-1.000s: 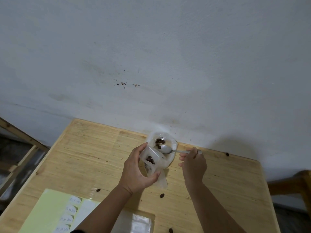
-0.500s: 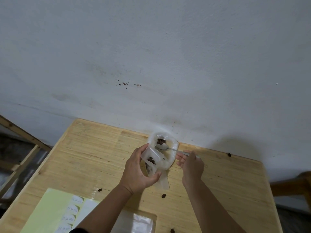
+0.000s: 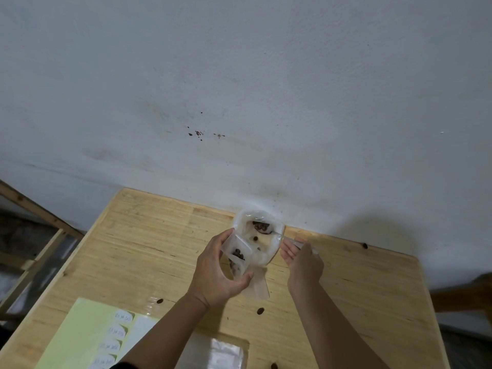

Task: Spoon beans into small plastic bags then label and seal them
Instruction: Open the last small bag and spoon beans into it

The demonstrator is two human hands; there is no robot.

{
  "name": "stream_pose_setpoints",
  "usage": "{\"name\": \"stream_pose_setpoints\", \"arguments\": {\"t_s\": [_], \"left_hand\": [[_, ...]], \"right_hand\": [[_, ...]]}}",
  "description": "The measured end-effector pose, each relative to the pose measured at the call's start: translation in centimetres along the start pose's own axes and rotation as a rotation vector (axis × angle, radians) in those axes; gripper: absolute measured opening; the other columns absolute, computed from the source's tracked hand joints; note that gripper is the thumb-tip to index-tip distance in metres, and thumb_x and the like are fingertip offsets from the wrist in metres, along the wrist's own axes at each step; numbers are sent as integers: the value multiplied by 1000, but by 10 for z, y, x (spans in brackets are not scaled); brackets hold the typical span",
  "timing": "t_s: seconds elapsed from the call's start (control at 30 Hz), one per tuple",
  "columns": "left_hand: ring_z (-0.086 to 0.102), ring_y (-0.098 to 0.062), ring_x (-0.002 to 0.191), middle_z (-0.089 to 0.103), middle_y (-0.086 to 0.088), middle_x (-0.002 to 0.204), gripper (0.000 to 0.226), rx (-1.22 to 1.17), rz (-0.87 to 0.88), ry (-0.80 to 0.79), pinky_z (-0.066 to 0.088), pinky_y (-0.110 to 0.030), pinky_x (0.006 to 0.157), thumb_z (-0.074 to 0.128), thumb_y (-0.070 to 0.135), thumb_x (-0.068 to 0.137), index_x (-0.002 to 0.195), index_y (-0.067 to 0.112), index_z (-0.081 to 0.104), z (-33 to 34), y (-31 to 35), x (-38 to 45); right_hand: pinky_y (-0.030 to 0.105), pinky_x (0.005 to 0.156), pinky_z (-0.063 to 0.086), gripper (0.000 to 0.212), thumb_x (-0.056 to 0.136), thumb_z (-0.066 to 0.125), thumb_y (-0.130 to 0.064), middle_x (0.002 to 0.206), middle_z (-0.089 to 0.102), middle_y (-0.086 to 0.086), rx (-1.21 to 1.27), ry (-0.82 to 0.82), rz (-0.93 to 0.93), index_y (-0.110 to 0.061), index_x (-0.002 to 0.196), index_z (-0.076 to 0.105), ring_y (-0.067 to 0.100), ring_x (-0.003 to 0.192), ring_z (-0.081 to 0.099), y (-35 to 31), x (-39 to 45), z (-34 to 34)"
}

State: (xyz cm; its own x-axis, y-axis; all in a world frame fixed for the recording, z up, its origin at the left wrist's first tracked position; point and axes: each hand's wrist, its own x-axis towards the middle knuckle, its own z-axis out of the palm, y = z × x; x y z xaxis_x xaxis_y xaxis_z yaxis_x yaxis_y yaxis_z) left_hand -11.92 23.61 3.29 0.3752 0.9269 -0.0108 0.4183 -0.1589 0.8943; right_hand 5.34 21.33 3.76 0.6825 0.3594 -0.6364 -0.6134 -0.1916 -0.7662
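Note:
My left hand grips a small clear plastic bag with a few dark beans in it, its mouth held open. Just behind it stands a bigger clear bag of beans at the table's far edge. My right hand holds the handle of a metal spoon, whose bowl is down among the dark beans inside the bigger bag. A sheet of white labels on pale green backing lies at the near left.
The wooden table stands against a white wall. Loose beans lie on it: one near my left wrist, one further left, one at the far right. A stack of clear bags lies at the near edge.
The spoon's bowl has moved from beside the small bag's mouth back into the beans in the bigger bag, and my right hand has followed it. My left hand keeps the small bag still.

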Motion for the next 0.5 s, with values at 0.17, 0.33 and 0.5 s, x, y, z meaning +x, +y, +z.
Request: {"name": "stream_pose_setpoints", "arguments": {"t_s": [0.17, 0.33, 0.5], "left_hand": [[48, -9, 121, 49, 8, 129, 97, 30, -20, -17, 46, -35, 102, 73, 54, 55, 138, 20, 37, 4, 1, 3], [47, -9, 120, 48, 7, 130, 100, 76, -32, -18, 44, -31, 103, 70, 59, 54, 139, 19, 35, 6, 0, 4], [47, -10, 120, 47, 7, 130, 102, 98, -39, -19, 44, -31, 102, 69, 61, 53, 139, 18, 35, 8, 1, 5]], "right_hand": [[20, 50, 54, 28, 99, 36, -15, 87, 69, 16, 11, -46, -18, -6, 91, 61, 24, 81, 70, -2, -2, -8], [21, 48, 51, 28, 98, 39, -14, 79, 71, 14, -32, -59, -61, -6, 90, 64, 17, 65, 70, -10, -9, -21], [24, 47, 48, 32, 99, 38, -20, 74, 69, 11, -84, -75, -153, -8, 86, 64, 19, 64, 66, -29, -20, -28]]}}
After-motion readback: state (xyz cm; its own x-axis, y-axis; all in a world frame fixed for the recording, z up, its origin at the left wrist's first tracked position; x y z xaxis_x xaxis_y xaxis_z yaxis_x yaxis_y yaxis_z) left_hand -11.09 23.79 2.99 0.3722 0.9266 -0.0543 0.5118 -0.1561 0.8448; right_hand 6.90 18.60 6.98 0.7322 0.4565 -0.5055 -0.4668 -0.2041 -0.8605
